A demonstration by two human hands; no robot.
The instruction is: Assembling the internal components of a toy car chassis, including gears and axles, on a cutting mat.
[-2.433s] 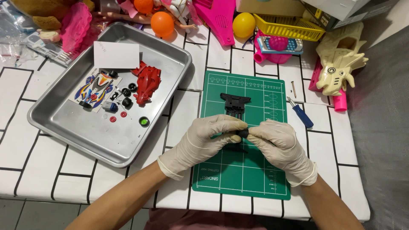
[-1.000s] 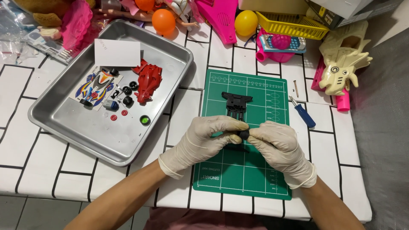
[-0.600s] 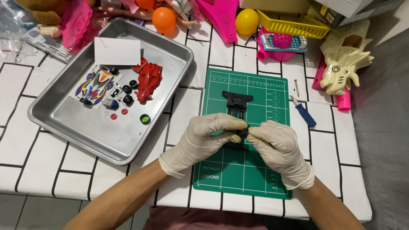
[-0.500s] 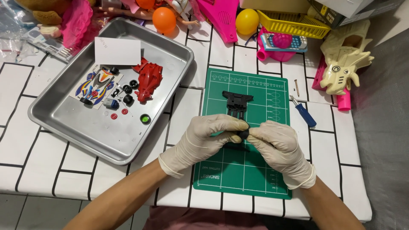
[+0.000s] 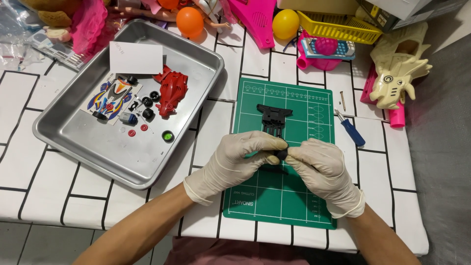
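Gloved left hand [image 5: 240, 159], right hand [image 5: 321, 169], small black wheel [image 5: 281, 155]

table: white tile-patterned top [image 5: 44, 162] | floor: grey [image 5: 441, 122] | light: even

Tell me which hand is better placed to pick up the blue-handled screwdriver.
The right hand. The screwdriver lies at the green mat's right edge, just beyond that hand. The left hand would have to cross over. Both pinch a small black part, so one must probably let go first.

A metal tray [image 5: 78, 147] holds a red car shell [image 5: 172, 91]; blue screwdriver [image 5: 351, 130] nearby.
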